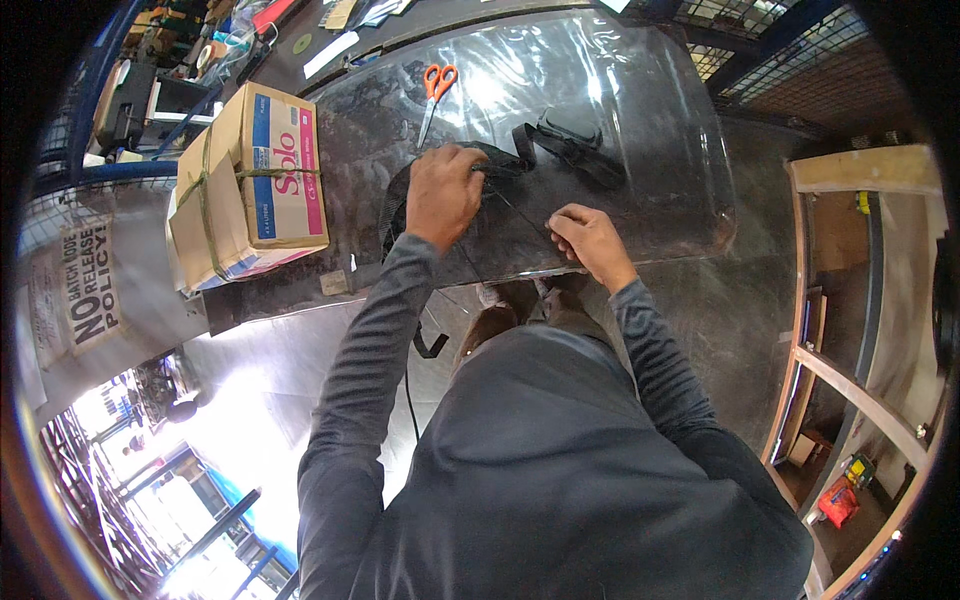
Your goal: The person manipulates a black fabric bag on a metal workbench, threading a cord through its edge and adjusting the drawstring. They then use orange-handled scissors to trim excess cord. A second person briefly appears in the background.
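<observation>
Evidently the work centres on a black webbing strap (396,200), which lies on the tabletop (660,110) close to its near edge, under the left hand (447,195). That hand is clamped on the strap, its thumb and fingers bent over the band. A thin dark thread (525,217) runs from the strap toward 4 o'clock, reaching the right hand (585,240), whose thumb and fingertips are pinched together on it.

Taking the left hand as the centre of the dial, the strap kinks upward at 2 o'clock and leads to a loose black bundle (585,158), its exact make-up hard to tell against the dark surface. At 12 o'clock lies a pair of scissors (437,95) with orange handles, blades pointing back toward the hand and handles away. At 9 o'clock stands a cardboard carton (285,215) with blue and pink printed panels, bound crosswise with green twine (207,165). A white paper strip (330,55) rests at 11 o'clock, and rolls of tape (205,52) sit among clutter at 10.

Below the near edge, at 6 o'clock, a curled black band end (432,348) hangs over the floor (690,330). Farther out, wire mesh panels (790,60) rise at 2 o'clock, a wooden frame (800,250) stands between 3 and 4, and a red object (838,503) shows inside it at 4.
</observation>
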Demonstrator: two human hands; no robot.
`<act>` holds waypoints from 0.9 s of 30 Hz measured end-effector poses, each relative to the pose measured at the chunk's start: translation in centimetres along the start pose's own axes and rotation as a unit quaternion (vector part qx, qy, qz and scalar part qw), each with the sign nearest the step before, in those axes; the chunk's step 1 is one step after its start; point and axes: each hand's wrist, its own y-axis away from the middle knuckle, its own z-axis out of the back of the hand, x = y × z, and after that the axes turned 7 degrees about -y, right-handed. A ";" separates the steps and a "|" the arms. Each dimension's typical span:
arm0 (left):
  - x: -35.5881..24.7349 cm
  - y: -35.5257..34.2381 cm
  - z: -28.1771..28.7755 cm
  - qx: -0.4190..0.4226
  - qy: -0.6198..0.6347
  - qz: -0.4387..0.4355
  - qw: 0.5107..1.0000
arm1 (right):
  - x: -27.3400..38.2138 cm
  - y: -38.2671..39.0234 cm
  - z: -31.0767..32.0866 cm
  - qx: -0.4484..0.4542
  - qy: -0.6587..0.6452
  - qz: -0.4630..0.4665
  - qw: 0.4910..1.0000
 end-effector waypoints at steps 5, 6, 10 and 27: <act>-0.3 -1.8 -2.9 0.125 -0.107 -0.051 0.985 | -0.4 -0.2 -1.2 -0.002 -0.083 -0.046 0.995; -0.2 -1.9 -3.1 0.142 -0.117 -0.059 0.981 | -0.6 -0.3 -1.3 0.005 -0.085 -0.054 0.995; 0.0 -2.9 -3.7 0.178 -0.117 -0.063 0.975 | -2.6 -1.2 -1.9 -0.001 -0.128 -0.081 0.988; 1.6 -4.3 -2.5 0.262 -0.038 -0.027 0.964 | -2.7 -3.1 -4.5 -0.017 -0.234 -0.096 0.967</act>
